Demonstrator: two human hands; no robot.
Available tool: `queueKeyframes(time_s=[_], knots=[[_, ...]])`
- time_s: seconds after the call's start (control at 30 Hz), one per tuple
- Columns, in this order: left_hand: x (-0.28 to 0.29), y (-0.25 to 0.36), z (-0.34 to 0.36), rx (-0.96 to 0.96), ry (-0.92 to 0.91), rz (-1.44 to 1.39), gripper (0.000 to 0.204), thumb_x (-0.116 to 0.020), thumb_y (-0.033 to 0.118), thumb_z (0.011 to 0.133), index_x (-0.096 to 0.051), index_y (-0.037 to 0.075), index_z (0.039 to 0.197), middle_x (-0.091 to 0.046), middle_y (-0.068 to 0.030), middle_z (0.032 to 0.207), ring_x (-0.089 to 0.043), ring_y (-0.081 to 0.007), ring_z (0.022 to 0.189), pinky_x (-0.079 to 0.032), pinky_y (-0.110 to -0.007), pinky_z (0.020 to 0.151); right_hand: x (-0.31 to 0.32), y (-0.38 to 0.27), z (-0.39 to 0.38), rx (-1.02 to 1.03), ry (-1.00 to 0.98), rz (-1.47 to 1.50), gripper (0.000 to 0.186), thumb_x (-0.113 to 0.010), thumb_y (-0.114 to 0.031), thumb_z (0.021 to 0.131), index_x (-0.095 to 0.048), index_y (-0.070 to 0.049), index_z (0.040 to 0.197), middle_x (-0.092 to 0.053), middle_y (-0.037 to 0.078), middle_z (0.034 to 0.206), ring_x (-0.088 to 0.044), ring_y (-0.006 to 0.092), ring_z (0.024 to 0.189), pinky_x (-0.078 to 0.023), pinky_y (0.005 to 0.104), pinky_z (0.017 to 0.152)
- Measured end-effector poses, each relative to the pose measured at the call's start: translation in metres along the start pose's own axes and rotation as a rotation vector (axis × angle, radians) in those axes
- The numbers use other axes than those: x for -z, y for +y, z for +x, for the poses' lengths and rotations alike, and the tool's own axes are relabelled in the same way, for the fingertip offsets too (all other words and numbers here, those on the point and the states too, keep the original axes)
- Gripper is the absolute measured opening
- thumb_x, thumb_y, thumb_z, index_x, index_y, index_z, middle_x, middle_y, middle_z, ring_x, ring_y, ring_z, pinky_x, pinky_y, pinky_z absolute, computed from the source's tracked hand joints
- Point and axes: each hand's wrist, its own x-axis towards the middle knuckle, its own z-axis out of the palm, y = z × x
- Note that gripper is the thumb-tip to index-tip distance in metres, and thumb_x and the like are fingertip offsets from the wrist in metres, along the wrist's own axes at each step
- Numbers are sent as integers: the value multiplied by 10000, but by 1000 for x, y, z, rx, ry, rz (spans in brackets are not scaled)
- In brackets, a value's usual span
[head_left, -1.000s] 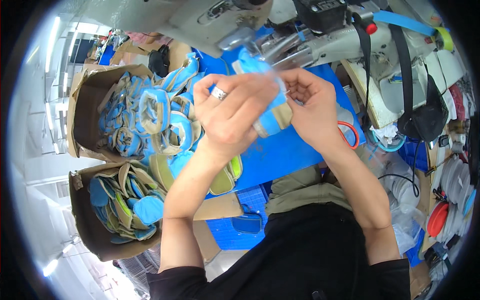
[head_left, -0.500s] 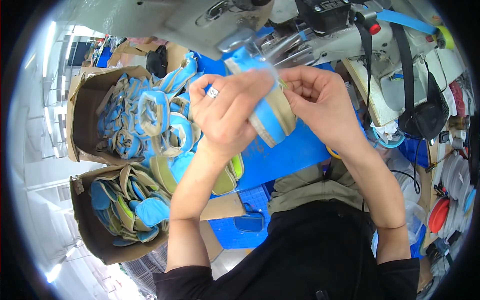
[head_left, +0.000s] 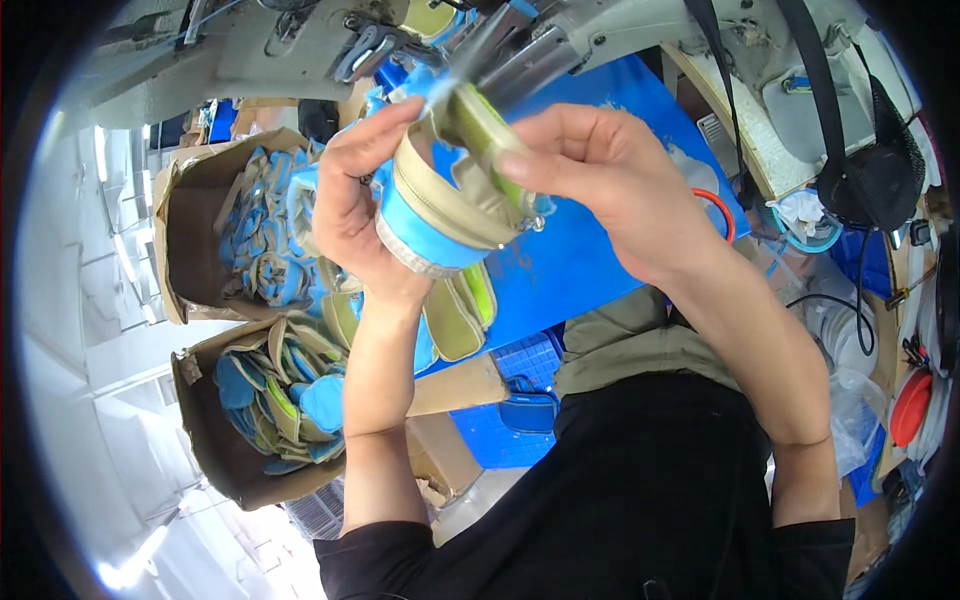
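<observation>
The left hand is curling its fingers round the zippered band above the table; the right hand is pinching the green-edged panel. Gentle, even tension should be keeping edges aligned, though blur is perhaps hiding gaps.

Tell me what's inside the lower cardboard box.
The lower box holds heaped fabric pieces in blue, tan and lime green. Whatever lies beneath the top pieces is covered and can't be seen.

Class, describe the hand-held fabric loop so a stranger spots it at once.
Find the blue tabletop. Over it, the left hand holds the fabric loop, beige above blue, and the right hand pinches a green-edged panel at its rim. Unlike the pieces heaped in the upper cardboard box, it is held up.
</observation>
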Motion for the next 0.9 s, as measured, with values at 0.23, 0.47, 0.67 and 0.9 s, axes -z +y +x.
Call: queueKeyframes(time_s=[0.23,0.47,0.67,0.9], knots=[[3,12,0,55,-110,27,199,-783,30,887,-624,2,1003,-733,-188,1150,-674,-214,1068,-503,-356,979,-2,0,-1,76,-27,-55,245,-781,-142,915,-713,47,1055,-710,40,838,-635,62,740,-488,221,640],[-1,15,3,294,-110,-196,177,-744,24,933,-584,2,1007,-746,-188,1119,-689,-144,964,-540,-285,894,-2,-4,0,95,11,-140,301,-795,-158,898,-722,59,1093,-717,54,847,-635,62,744,-479,220,633],[11,13,4,257,-224,-222,319,-780,24,896,-541,-15,1104,-724,-208,1185,-702,-163,1018,-560,-294,909,-1,-9,-2,33,-33,-128,326,-778,-125,899,-723,87,1142,-749,83,945,-670,84,814,-509,226,691],[14,13,-1,179,-290,-98,408,-856,89,804,-592,19,1108,-761,-142,1153,-703,-143,1000,-557,-292,900,-1,-6,-2,21,-26,-94,304,-756,-78,906,-713,98,1151,-755,105,997,-691,108,873,-536,243,774]])
